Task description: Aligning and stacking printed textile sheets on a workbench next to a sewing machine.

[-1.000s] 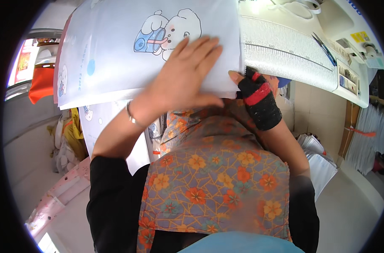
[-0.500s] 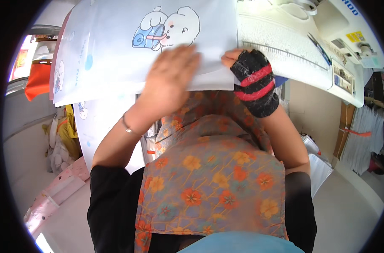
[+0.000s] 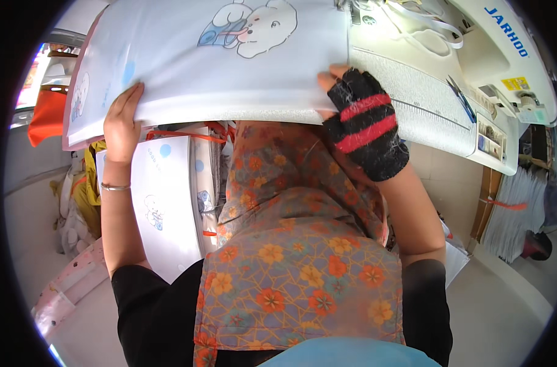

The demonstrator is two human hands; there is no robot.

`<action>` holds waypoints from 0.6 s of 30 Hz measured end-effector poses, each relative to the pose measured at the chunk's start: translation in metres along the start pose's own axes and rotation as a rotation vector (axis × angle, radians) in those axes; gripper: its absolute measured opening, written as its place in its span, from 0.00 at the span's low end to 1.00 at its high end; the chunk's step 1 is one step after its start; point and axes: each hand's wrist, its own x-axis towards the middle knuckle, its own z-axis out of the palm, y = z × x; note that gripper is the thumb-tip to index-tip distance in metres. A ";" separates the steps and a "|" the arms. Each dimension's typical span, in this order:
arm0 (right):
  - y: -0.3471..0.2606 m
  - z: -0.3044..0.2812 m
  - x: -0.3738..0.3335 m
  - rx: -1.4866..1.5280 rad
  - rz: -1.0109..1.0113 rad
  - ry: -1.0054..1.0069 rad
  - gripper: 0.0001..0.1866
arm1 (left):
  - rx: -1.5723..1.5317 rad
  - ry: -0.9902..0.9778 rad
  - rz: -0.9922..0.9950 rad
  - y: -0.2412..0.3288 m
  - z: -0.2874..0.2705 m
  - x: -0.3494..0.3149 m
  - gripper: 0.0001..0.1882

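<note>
A white printed sheet (image 3: 229,79), with a cartoon bear and pale blue dots, covers the left part of the work table. My left hand (image 3: 123,125) rests on its near left edge, fingers stretched out over the surface. At the sheet's right edge lies my right hand (image 3: 367,125), in a black fingerless glove with red stripes. Its bare fingertips and thumb are apart, touching the sheet near the front corner. Just behind the sheet's right edge is the sewing area of a white sewing machine (image 3: 483,43), partly cut off at the top.
A ruler scale (image 3: 425,110) runs along the table right of my glove, with thread snips (image 3: 461,98) and a small parts tray (image 3: 491,139) beyond. White straps (image 3: 425,27) lie by the machine. Below the table at left hang more printed sheets (image 3: 168,202); stacked white sheets (image 3: 514,208) stand at right.
My left hand has moved left from the sheet's middle to its near left edge. The sheet has shifted slightly away from me, baring a strip of table front. My right hand stays by the right edge.
</note>
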 end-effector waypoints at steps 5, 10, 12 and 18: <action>0.014 0.010 0.021 0.025 0.030 0.024 0.28 | -0.016 -0.051 0.044 -0.023 0.011 0.040 0.30; 0.031 0.015 0.037 -0.052 0.061 -0.022 0.29 | 0.068 -0.067 0.067 -0.033 0.023 0.059 0.24; 0.038 0.018 0.043 -0.061 0.067 -0.035 0.29 | 0.094 -0.082 0.066 -0.028 0.021 0.058 0.24; 0.052 0.024 0.052 -0.107 0.064 -0.024 0.31 | 0.169 -0.121 0.090 0.003 -0.003 0.039 0.24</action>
